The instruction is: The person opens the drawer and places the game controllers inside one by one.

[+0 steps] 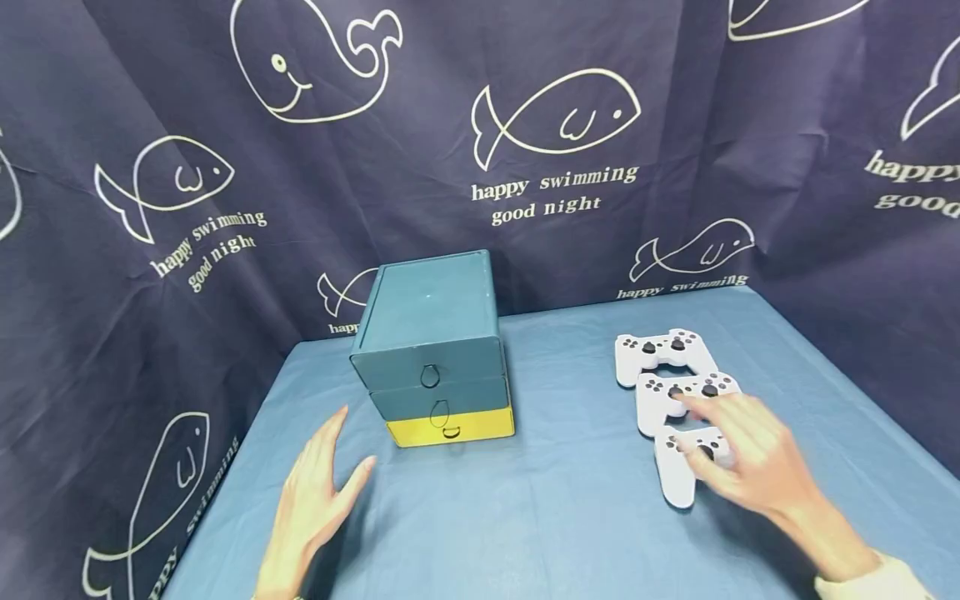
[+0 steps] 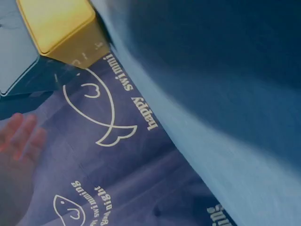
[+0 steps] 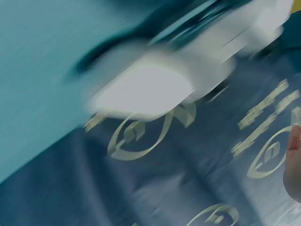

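Note:
Three white game controllers lie in a row on the right of the blue cloth: a far one (image 1: 699, 357), a middle one (image 1: 649, 410) and a near one (image 1: 677, 481). My right hand (image 1: 761, 458) is over the near controller with thumb and fingers spread, overlapping it and the edge of the middle one. Blurred white controllers (image 3: 146, 89) fill the upper part of the right wrist view. My left hand (image 1: 317, 496) holds nothing, its fingers extended and thumb apart, in front of a drawer box (image 1: 427, 304). Two blue drawers sit above a yellow drawer (image 1: 453, 427), each with a small loop pull.
Blue cloth (image 1: 555, 500) covers the table. A dark blue curtain (image 1: 450, 208) with white fish and whale outlines stands behind and along both sides. The drawer box is at the back, left of centre, close to the curtain.

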Tool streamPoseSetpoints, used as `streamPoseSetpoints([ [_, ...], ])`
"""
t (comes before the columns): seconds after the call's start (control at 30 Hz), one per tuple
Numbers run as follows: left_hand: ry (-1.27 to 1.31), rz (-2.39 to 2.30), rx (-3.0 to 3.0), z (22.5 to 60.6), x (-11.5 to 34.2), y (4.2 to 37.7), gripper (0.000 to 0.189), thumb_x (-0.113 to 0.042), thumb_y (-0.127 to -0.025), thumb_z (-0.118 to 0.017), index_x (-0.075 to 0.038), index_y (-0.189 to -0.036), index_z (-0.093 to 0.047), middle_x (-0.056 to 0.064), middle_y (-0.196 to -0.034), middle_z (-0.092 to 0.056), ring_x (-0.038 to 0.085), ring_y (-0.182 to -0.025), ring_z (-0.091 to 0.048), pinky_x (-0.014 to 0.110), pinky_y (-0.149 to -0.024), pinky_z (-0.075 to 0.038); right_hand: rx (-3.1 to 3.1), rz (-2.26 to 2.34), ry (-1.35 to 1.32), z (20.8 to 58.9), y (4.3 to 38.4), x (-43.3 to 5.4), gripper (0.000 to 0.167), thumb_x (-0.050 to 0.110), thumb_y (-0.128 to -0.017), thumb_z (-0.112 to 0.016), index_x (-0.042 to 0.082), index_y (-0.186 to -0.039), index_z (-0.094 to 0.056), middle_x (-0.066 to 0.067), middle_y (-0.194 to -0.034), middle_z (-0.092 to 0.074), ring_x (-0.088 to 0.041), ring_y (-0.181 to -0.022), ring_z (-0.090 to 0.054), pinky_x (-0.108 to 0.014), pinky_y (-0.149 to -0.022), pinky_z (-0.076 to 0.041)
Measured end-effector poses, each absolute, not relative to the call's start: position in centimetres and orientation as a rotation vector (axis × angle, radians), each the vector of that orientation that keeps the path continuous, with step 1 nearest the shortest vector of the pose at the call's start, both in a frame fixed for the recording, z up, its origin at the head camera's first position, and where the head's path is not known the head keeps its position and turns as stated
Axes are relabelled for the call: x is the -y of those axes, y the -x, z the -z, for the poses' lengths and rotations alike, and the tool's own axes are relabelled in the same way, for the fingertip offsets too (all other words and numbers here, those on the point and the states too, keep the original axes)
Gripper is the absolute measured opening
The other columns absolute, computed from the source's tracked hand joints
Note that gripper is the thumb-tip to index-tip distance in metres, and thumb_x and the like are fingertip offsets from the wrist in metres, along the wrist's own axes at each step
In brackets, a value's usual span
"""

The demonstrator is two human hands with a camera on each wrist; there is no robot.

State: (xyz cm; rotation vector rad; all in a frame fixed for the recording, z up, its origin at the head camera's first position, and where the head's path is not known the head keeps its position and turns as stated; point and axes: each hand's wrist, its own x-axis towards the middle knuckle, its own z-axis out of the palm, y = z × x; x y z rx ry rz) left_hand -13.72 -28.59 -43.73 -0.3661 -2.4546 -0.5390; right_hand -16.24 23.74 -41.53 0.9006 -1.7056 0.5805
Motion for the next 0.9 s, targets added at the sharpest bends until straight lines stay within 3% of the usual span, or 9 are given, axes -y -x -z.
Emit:
streamPoseSetpoints([
  [0.2,0.472,0.857,2.09,43.1,27.6,15.2,0.056,0.006,-0.084,-0.078,-0.001,-0.137,-0.063,0.014,-0.117,-0.072,0.022,-0.104,-0.066,0.019,-0.094,-0.044,1.656,-0.674,-1.113,41.6,16.2,-18.0,0.039,0.03,-0.102,-0.059,-0.006,-0.098,-0.073,-0.002,-0.08,-0.065,-0.018,-0.068,-0.059,-0.033,-0.065,-0.045],
  [0.33,0.488,1.034,1.887,41.9,26.6,16.0,0.036,0.015,-0.088,-0.069,0.01,-0.124,-0.065,0.023,-0.103,-0.073,0.017,-0.093,-0.067,0.02,-0.089,-0.048,1.654,-0.706,-1.236,42.3,16.6,-15.3,0.035,0.027,-0.102,-0.059,-0.005,-0.101,-0.073,0.0,-0.082,-0.063,-0.016,-0.069,-0.059,-0.03,-0.061,-0.047],
  [0.5,0.427,1.071,1.844,39.2,25.1,16.5,0.029,0.018,-0.089,-0.067,0.015,-0.118,-0.066,0.027,-0.098,-0.072,0.008,-0.094,-0.065,0.02,-0.09,-0.045,1.674,-0.754,-1.305,42.7,17.2,-12.8,0.032,0.026,-0.102,-0.059,-0.002,-0.109,-0.072,0.002,-0.086,-0.064,-0.014,-0.072,-0.059,-0.03,-0.064,-0.049],
  [0.7,0.433,1.085,1.808,36.8,24.6,17.9,0.024,0.016,-0.091,-0.066,0.015,-0.114,-0.068,0.028,-0.097,-0.072,0.011,-0.092,-0.064,0.025,-0.088,-0.046,1.765,-0.889,-1.292,41.9,18.1,-11.0,0.035,0.031,-0.106,-0.056,0.003,-0.12,-0.07,0.005,-0.091,-0.065,-0.012,-0.081,-0.063,-0.029,-0.073,-0.052],
  [0.9,0.435,1.112,1.82,35.7,24.7,18.8,0.021,0.017,-0.09,-0.066,0.014,-0.111,-0.07,0.029,-0.1,-0.072,0.006,-0.091,-0.064,0.022,-0.086,-0.046,1.828,-0.999,-1.29,41.1,18.9,-9.7,0.034,0.032,-0.106,-0.057,0.006,-0.125,-0.068,0.006,-0.097,-0.067,-0.012,-0.088,-0.065,-0.028,-0.081,-0.052],
])
